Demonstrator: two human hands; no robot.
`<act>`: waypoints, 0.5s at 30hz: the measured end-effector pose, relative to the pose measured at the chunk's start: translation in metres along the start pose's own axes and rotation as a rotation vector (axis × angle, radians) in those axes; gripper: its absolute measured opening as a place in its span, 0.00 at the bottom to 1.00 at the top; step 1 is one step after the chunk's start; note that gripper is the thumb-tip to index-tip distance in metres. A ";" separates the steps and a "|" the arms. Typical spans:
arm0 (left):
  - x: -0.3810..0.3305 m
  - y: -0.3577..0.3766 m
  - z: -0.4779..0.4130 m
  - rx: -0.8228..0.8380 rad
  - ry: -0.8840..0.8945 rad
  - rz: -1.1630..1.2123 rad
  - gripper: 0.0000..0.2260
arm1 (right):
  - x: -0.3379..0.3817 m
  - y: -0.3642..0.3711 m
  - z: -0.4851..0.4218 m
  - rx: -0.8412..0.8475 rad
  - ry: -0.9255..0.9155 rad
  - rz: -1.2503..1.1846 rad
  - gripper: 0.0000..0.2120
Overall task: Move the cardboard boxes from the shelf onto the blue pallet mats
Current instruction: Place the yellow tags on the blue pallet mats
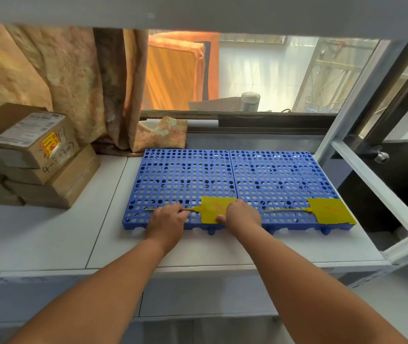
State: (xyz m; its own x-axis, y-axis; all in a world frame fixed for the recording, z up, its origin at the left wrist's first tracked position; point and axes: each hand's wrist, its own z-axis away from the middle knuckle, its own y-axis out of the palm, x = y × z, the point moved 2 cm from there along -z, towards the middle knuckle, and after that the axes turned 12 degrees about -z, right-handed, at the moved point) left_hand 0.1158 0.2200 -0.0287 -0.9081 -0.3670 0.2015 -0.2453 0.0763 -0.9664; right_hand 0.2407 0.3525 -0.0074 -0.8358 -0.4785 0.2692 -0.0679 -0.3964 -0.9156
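Two blue perforated pallet mats (230, 180) lie side by side on the white shelf (49, 232). A stack of cardboard boxes (36, 157) stands at the shelf's left, apart from the mats. A yellow tag (212, 209) with a thin strap lies on the near edge of the left mat. My left hand (168, 222) pinches the tag's strap. My right hand (241, 216) grips the tag's right side, thumb on its lower edge. A second yellow tag (329, 211) lies on the right mat's near corner.
A patterned curtain (78, 83) hangs behind the boxes. A window with a dark frame (247, 117) runs behind the mats. A white metal shelf upright (361, 95) and slanted brace (376, 184) stand at the right. An upper shelf board (198, 11) spans overhead.
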 end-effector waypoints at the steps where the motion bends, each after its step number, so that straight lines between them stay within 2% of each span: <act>1: -0.001 0.000 0.000 0.036 -0.056 0.042 0.13 | 0.000 -0.002 -0.001 0.009 0.000 -0.007 0.26; 5: -0.008 -0.003 -0.002 0.172 -0.135 0.085 0.24 | 0.001 -0.008 -0.004 0.054 -0.020 -0.001 0.25; 11: -0.006 -0.005 -0.009 0.312 -0.137 0.117 0.22 | 0.009 -0.022 -0.008 0.065 -0.054 0.134 0.22; 15: 0.006 -0.008 -0.009 0.276 -0.206 0.203 0.22 | 0.029 -0.023 0.000 -0.149 -0.198 0.139 0.18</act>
State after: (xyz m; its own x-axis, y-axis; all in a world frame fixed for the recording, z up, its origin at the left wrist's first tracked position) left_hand 0.1090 0.2252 -0.0183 -0.8350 -0.5502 -0.0071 0.0582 -0.0755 -0.9954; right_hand 0.2177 0.3481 0.0218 -0.7213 -0.6693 0.1781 -0.0519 -0.2042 -0.9776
